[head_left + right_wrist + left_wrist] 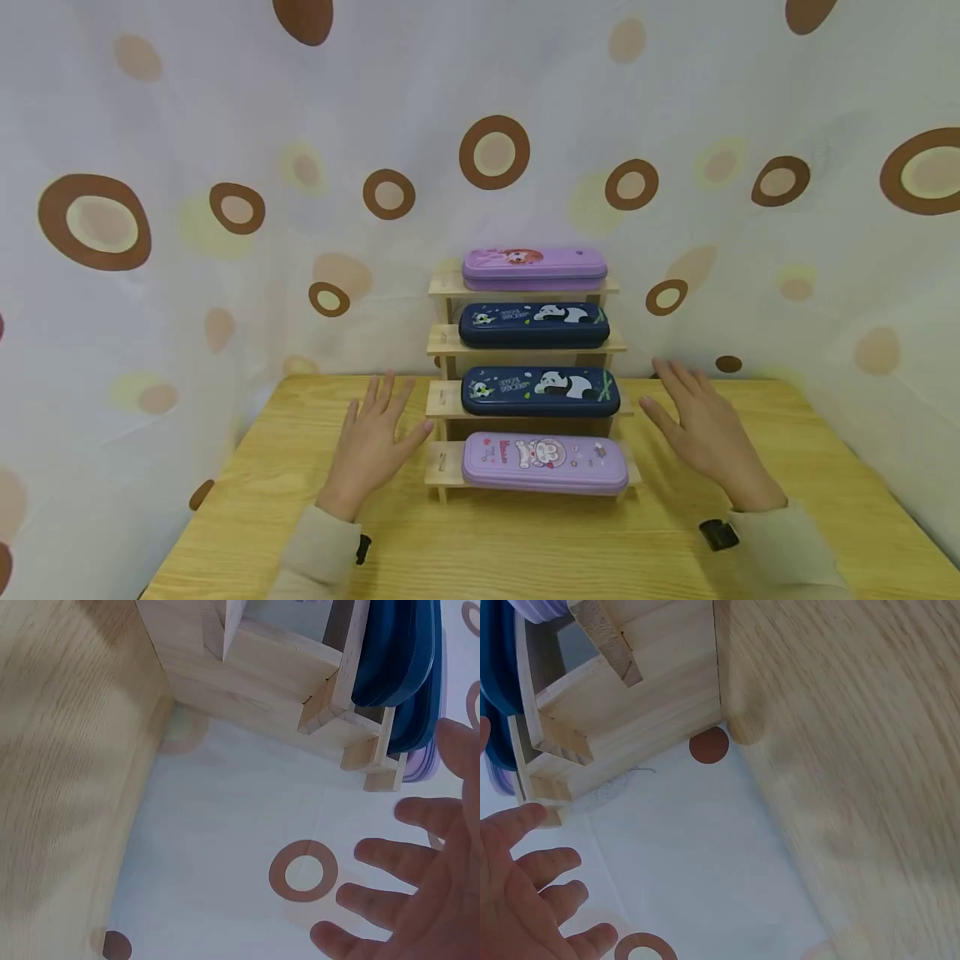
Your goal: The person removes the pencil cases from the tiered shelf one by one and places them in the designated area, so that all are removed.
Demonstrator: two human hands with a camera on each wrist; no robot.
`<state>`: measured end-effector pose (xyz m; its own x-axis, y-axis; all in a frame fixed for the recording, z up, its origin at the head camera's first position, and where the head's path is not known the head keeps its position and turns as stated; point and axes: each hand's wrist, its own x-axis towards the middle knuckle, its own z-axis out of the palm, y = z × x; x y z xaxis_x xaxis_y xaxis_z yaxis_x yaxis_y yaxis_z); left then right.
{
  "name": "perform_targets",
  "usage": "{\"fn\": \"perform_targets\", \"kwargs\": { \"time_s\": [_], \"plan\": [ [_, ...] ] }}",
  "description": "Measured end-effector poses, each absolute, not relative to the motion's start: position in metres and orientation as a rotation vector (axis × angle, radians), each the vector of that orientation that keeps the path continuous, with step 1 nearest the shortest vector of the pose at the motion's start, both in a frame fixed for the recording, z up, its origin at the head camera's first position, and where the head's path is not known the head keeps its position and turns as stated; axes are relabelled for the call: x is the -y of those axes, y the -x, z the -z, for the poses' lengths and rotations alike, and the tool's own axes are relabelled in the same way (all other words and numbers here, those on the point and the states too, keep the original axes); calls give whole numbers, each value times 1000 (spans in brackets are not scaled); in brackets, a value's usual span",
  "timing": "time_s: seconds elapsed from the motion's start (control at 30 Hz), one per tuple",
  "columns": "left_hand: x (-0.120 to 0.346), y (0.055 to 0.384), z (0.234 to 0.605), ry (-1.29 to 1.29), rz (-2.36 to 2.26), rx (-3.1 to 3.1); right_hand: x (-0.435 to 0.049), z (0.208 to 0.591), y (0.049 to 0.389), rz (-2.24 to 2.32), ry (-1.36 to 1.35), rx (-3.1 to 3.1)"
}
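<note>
A stepped wooden rack [442, 477] bears one pencil case on each tier. On the lowest lies a lilac case with a cartoon figure [543, 463]; above it come a dark blue panda case [540, 392], another blue panda case [534, 325] and, on top, a lilac case with a red-haired figure [534, 268]. Left of the rack, my left hand [372, 450] has its fingers spread and holds nothing. My right hand [705, 433] is on the other side, fingers extended, also holding nothing. Both wrist views show the hands [525, 885] [420, 870] beside the rack's ends.
The rack stands on a wood-grain table [525, 550] towards its back edge. Behind and at both sides hangs a pale cloth [420, 83] with brown ring and dot patterns. A black strap [718, 535] is at the right wrist.
</note>
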<state>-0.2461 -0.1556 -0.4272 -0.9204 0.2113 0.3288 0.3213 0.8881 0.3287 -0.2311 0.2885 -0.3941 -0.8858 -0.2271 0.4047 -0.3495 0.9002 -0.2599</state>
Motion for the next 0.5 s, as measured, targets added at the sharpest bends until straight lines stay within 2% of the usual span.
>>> {"fn": "perform_targets", "kwargs": {
  "time_s": [0.5],
  "plan": [
    [143,258,435,387,1024,2637,-267,364,262,-901,-515,2489]
  ]
}}
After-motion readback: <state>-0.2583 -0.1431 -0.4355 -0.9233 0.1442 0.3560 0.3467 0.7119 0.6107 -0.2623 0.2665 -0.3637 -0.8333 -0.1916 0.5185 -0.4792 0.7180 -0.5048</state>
